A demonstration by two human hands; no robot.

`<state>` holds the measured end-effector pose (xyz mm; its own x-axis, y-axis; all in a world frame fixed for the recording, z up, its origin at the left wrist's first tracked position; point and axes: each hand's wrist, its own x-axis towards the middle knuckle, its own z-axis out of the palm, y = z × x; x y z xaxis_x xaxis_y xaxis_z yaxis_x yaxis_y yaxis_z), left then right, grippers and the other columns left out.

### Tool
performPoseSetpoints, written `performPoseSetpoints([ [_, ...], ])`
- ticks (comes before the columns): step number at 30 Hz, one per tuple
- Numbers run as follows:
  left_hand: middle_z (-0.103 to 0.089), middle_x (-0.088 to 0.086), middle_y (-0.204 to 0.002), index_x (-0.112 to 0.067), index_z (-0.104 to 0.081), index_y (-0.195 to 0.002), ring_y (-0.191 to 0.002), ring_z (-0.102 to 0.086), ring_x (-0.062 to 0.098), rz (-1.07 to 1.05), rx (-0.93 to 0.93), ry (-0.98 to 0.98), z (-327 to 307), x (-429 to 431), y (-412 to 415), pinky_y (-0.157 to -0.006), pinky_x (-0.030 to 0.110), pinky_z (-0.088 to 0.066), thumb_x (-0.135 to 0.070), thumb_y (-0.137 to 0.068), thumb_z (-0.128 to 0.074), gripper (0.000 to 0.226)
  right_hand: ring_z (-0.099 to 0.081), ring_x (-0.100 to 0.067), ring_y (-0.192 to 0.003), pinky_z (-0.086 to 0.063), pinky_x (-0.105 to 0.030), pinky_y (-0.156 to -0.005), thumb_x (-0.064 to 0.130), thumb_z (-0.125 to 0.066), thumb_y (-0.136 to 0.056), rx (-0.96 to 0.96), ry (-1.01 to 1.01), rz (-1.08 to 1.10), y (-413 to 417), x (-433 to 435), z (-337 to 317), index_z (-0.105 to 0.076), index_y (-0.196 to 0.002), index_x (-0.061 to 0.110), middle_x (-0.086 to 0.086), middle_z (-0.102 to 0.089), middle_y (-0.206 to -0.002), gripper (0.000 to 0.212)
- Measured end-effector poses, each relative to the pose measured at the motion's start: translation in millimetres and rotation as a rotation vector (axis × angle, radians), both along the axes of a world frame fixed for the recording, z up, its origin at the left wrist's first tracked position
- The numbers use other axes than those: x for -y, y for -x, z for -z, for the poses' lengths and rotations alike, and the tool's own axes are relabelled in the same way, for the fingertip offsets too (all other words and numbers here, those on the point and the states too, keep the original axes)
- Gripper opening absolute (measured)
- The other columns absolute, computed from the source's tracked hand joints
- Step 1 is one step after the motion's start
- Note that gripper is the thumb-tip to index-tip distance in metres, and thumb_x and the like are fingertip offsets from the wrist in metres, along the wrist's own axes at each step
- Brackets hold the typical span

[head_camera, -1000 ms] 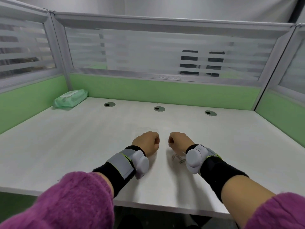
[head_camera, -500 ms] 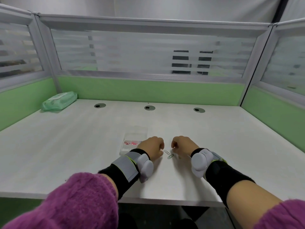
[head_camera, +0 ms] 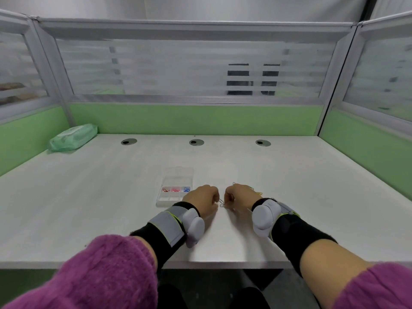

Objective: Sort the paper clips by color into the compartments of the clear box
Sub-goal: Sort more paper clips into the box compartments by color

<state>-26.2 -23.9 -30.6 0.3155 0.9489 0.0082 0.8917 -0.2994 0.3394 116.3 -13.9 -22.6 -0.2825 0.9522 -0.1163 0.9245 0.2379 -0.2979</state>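
Note:
The clear box [head_camera: 176, 198] lies on the white desk just left of my left hand. One row of its compartments holds red clips [head_camera: 166, 190], pink clips [head_camera: 175, 190] and blue clips [head_camera: 186, 189]. My left hand [head_camera: 201, 200] and my right hand [head_camera: 242, 196] rest on the desk as curled fists, knuckles facing each other. Silver clips [head_camera: 222, 204] lie between the two hands, close to the fingertips; no clear grip on them shows. Yellow clips [head_camera: 258, 193] peek out beside my right hand, partly hidden by it.
A green pack of wipes [head_camera: 73, 137] sits at the back left corner. Three cable holes [head_camera: 196, 142] line the back of the desk [head_camera: 89, 197]. Green and frosted partitions [head_camera: 196, 119] close in three sides. The desk's front edge runs under my forearms.
The view has shifted, so the clear box and its colored clips show plainly beside my left hand. Both hands stay curled around the silver clips.

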Motion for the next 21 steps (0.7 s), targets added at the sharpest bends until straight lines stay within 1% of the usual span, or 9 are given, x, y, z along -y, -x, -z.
performPoseSetpoints([
  [2,-0.061,0.005,-0.117,-0.014,-0.061,-0.107,-0.108,-0.059,0.024,0.003,-0.001,0.000,-1,-2,-1,-0.090,0.034,-0.047,-0.014,-0.089,-0.050,0.021,-0.060,-0.027,-0.095,-0.039,-0.024,-0.076,0.009,-0.053,-0.089,0.011,0.000,0.007,0,0,0,-0.066,-0.099,0.006,-0.015,-0.068,-0.114,0.017],
  [4,-0.061,0.006,-0.118,-0.014,-0.061,-0.108,-0.109,-0.059,0.024,0.007,-0.004,0.000,-2,-4,-2,-0.090,0.035,-0.047,-0.013,-0.089,-0.050,0.022,-0.061,-0.031,-0.104,-0.042,-0.027,-0.079,0.007,-0.050,-0.089,0.012,0.000,0.012,-1,-1,1,-0.065,-0.103,0.001,-0.016,-0.067,-0.114,0.022],
  [6,-0.061,0.006,-0.118,-0.014,-0.061,-0.109,-0.109,-0.059,0.024,0.012,-0.007,-0.005,-2,-6,-5,-0.090,0.034,-0.046,-0.014,-0.089,-0.051,0.022,-0.060,-0.028,-0.096,-0.039,-0.026,-0.077,0.005,-0.047,-0.088,0.014,-0.009,0.007,-4,-1,1,-0.065,-0.100,0.003,-0.016,-0.067,-0.114,0.021],
  [7,-0.061,0.006,-0.118,-0.014,-0.061,-0.109,-0.109,-0.059,0.024,0.014,-0.008,-0.007,-3,-7,-7,-0.090,0.034,-0.046,-0.014,-0.089,-0.051,0.022,-0.057,-0.026,-0.092,-0.038,-0.026,-0.076,0.005,-0.046,-0.088,0.016,-0.014,0.008,-6,-2,2,-0.063,-0.095,0.007,-0.015,-0.066,-0.115,0.019],
  [10,-0.060,0.006,-0.118,-0.014,-0.061,-0.109,-0.108,-0.059,0.025,0.027,-0.009,-0.003,-5,-13,-14,-0.090,0.033,-0.046,-0.015,-0.089,-0.054,0.021,-0.058,-0.029,-0.098,-0.044,-0.032,-0.085,0.005,-0.046,-0.088,0.010,-0.022,0.037,-17,-7,1,-0.055,-0.086,0.014,-0.013,-0.064,-0.115,0.013],
  [13,-0.060,0.006,-0.119,-0.014,-0.061,-0.109,-0.108,-0.058,0.025,0.041,-0.010,-0.003,-6,-19,-24,-0.089,0.033,-0.046,-0.015,-0.089,-0.054,0.021,-0.049,-0.022,-0.087,-0.041,-0.028,-0.077,0.004,-0.047,-0.088,-0.022,-0.025,0.084,-29,-12,-2,-0.047,-0.075,0.017,-0.012,-0.063,-0.106,0.019],
  [14,-0.060,0.006,-0.119,-0.014,-0.061,-0.109,-0.108,-0.058,0.025,0.044,-0.009,-0.004,-6,-21,-27,-0.089,0.033,-0.046,-0.015,-0.089,-0.053,0.021,-0.047,-0.020,-0.086,-0.040,-0.029,-0.077,0.003,-0.046,-0.088,-0.034,-0.029,0.096,-34,-13,-2,-0.047,-0.076,0.017,-0.013,-0.063,-0.108,0.018],
  [17,-0.060,0.005,-0.119,-0.015,-0.061,-0.109,-0.109,-0.058,0.025,0.052,-0.003,-0.006,-7,-26,-37,-0.090,0.032,-0.046,-0.015,-0.089,-0.053,0.021,-0.046,-0.020,-0.086,-0.046,-0.035,-0.084,0.003,-0.045,-0.087,-0.051,-0.040,0.130,-48,-17,-5,-0.048,-0.083,0.017,-0.014,-0.064,-0.114,0.014],
  [21,-0.061,0.005,-0.117,-0.015,-0.062,-0.107,-0.107,-0.059,0.025,0.065,-0.001,0.007,-5,-33,-49,-0.089,0.035,-0.046,-0.018,-0.089,-0.054,0.019,-0.046,-0.019,-0.086,-0.042,-0.031,-0.079,0.002,-0.044,-0.087,-0.065,-0.051,0.158,-62,-25,-4,-0.048,-0.083,0.016,-0.013,-0.065,-0.109,0.015],
])
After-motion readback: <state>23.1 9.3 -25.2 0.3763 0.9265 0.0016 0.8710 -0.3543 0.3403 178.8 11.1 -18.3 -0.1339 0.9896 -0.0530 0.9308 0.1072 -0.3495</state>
